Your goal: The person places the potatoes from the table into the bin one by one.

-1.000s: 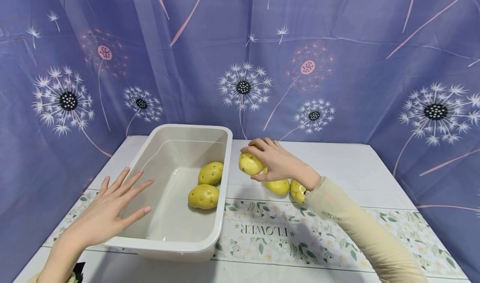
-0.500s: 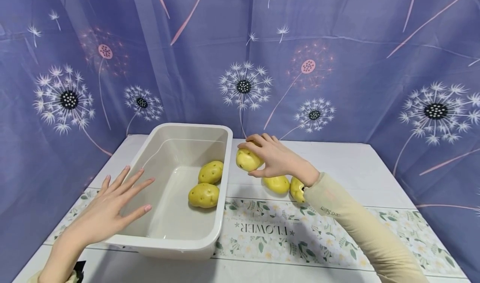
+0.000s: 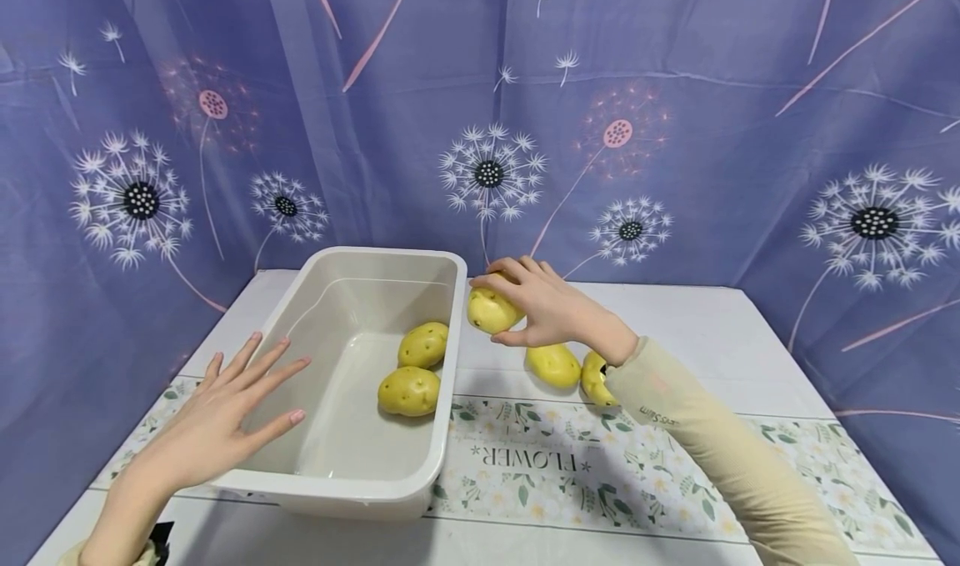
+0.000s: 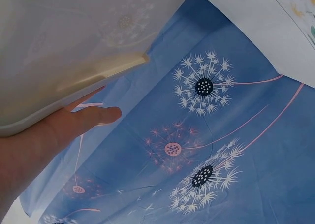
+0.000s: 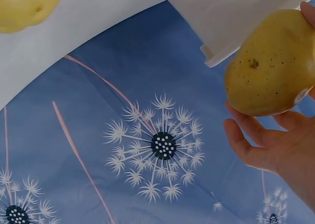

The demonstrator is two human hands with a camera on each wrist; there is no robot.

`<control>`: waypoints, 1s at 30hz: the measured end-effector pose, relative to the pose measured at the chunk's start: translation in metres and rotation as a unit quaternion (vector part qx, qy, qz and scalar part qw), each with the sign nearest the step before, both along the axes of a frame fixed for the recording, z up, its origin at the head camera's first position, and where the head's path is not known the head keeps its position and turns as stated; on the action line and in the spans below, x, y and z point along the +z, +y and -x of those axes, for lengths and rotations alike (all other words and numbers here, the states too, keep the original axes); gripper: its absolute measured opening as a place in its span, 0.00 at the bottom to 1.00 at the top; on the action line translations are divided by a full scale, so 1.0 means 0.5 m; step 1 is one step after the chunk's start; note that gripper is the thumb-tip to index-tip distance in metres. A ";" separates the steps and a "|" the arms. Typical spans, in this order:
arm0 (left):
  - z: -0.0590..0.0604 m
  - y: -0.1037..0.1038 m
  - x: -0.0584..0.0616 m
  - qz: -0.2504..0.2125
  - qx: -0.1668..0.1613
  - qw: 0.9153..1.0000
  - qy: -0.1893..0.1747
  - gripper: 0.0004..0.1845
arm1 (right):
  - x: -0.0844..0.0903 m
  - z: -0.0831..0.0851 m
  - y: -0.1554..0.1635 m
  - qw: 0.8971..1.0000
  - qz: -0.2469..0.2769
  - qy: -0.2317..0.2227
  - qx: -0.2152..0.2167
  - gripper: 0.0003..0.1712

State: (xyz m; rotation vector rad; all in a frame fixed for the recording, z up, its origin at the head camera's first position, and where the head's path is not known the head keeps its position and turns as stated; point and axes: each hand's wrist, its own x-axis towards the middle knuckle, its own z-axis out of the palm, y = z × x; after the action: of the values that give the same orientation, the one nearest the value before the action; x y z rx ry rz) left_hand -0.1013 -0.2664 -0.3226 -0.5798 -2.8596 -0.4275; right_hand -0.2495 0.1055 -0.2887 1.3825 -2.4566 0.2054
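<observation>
Head view: right hand (image 3: 551, 309) grips a yellow potato (image 3: 490, 312), fingers curled over its top and thumb beneath, holding it in the air just beside the far right corner of the white plastic tub (image 3: 442, 433), outside the rim. Right wrist view confirms the grip: potato (image 5: 270, 69) sits against the fingers (image 5: 248, 140), with the corner of the tub (image 5: 231, 17) close behind it. Left hand (image 3: 217, 420) is open, fingers spread and straight, lying along the tub's near left rim; whether the palm presses the wall or only rests there cannot be told. Left wrist view shows one straight finger (image 4: 83, 120) just under the tub's edge (image 4: 59, 47). Inside the tub lie two potatoes on the right half of the floor: one nearer (image 3: 408, 391), one farther (image 3: 423, 345), close together, possibly touching. On the white table (image 3: 712, 333), to the right of the tub, lie two more potatoes: one (image 3: 553, 366) below the right hand, another (image 3: 595, 378) partly hidden behind the cream sleeve (image 3: 712, 449). A floral runner printed FLOWER (image 3: 525, 462) crosses the table under the tub's near end. Blue dandelion-print cloth (image 3: 675, 91) hangs behind and at both sides.
</observation>
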 end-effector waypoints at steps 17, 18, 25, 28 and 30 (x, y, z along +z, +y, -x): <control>0.000 0.001 0.003 0.001 0.004 1.000 0.000 0.30 | 0.019 -0.003 -0.015 1.000 0.015 -0.005 0.008 0.38; 0.000 0.001 0.003 0.001 0.004 1.000 0.000 0.30 | 0.019 -0.003 -0.016 1.000 0.016 -0.005 0.008 0.38; -0.001 0.002 0.000 0.002 0.005 1.000 -0.001 0.30 | 0.022 -0.002 -0.028 1.000 0.019 0.006 0.019 0.37; -0.001 0.002 0.000 0.000 0.006 1.000 0.000 0.30 | 0.025 -0.002 -0.034 0.999 0.019 0.010 0.025 0.37; -0.001 0.002 0.000 0.000 0.006 1.000 0.000 0.30 | 0.027 -0.003 -0.038 0.999 0.020 0.012 0.026 0.37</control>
State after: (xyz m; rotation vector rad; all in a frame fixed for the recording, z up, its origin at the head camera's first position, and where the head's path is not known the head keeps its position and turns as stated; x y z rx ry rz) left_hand -0.1008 -0.2653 -0.3228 -0.5620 -2.8616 -0.4263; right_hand -0.2479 0.0864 -0.2752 1.4247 -2.3859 0.2472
